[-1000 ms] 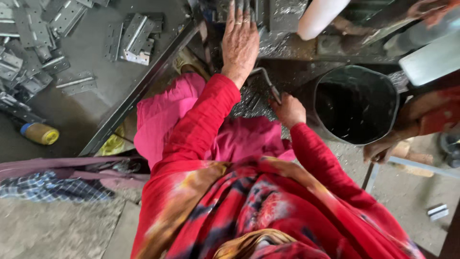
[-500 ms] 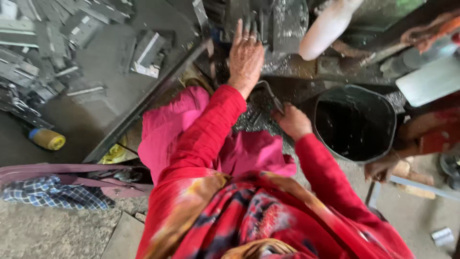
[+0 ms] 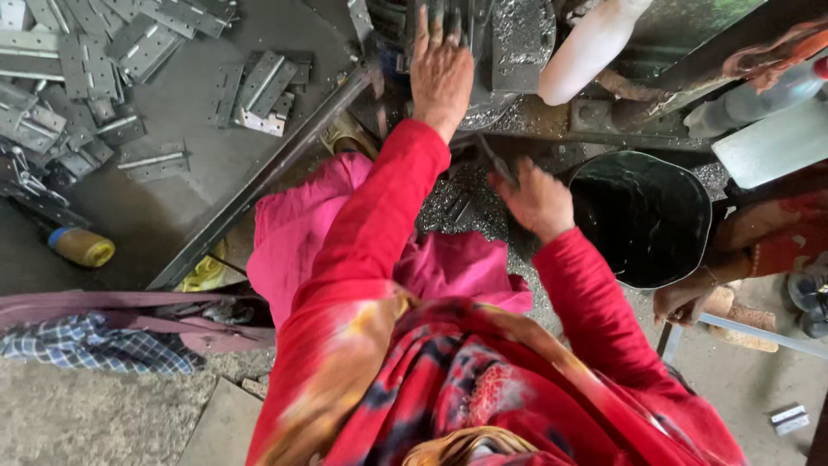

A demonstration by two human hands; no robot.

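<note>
Metal rod (image 3: 498, 160) in right hand's (image 3: 536, 200) grip.

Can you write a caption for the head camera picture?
Left hand flat on a metal machine, right hand beside a black bucket.

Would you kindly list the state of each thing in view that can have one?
left hand: open, fingers spread flat on the metal machine.
right hand: closed around a thin metal tool.
black bucket: upright, uncovered, dark inside; contents unclear.
hinges: loose, lying flat on the grey table.
small bottle: lying on its side, blue cap on.
white bottle: tilted.
</note>
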